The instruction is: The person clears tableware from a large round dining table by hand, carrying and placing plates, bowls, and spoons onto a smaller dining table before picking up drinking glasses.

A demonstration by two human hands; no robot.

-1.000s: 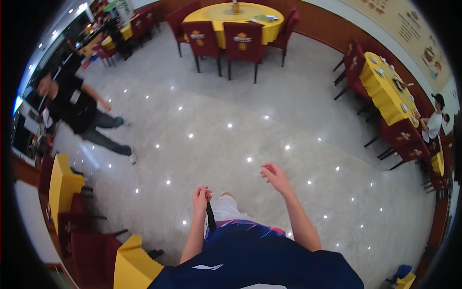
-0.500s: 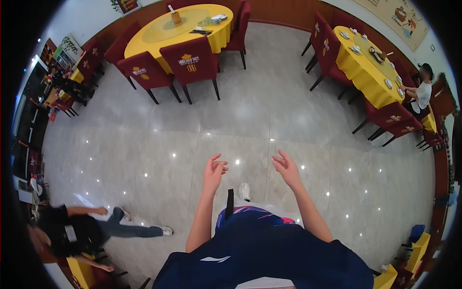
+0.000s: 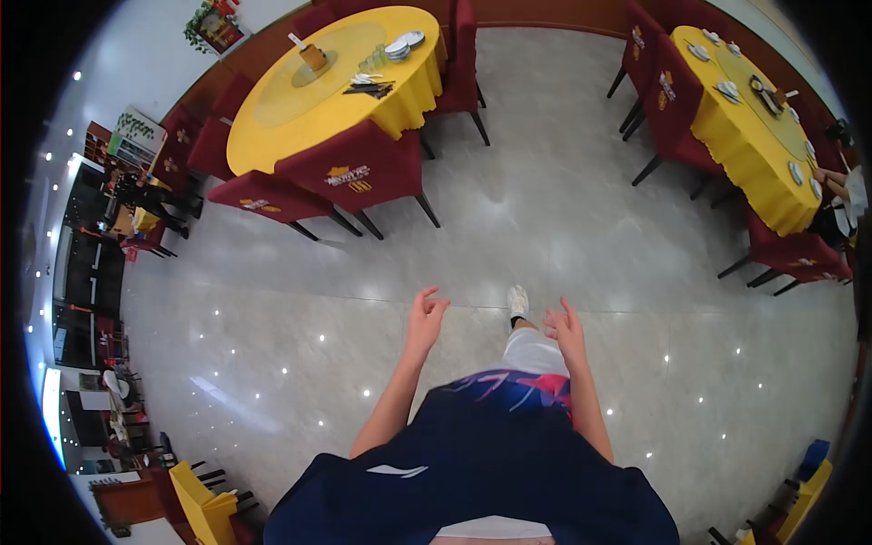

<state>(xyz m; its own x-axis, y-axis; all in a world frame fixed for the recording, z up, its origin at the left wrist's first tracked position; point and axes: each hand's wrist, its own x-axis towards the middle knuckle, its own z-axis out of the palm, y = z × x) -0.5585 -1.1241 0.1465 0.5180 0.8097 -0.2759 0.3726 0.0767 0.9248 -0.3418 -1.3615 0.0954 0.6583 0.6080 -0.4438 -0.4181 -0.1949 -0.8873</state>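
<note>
Both of my hands hang in the air in front of my body, over the grey tiled floor (image 3: 490, 227). My left hand (image 3: 425, 320) has its fingers loosely bent and apart, with nothing in it. My right hand (image 3: 567, 332) is likewise empty, its fingers spread and slightly curled. Neither hand touches anything. Between them, lower down, a white shoe (image 3: 519, 302) on my foot shows ahead of my white shorts (image 3: 534, 350). The nearest furniture is a dark red chair (image 3: 350, 173) ahead and to the left.
A round table with a yellow cloth (image 3: 413, 104) carries bowls (image 3: 404, 45), glasses and black chopsticks. At the right, another yellow table (image 3: 727, 136) has place settings, chairs around it and a seated person (image 3: 852, 195). A person in black (image 3: 150, 193) stands far left. Yellow-covered furniture (image 3: 202, 500) stands lower left.
I have stepped forward and the view has turned slightly; the round table looks nearer. My right foot is now ahead. The walking person at lower left has left the view. Both hands remain empty.
</note>
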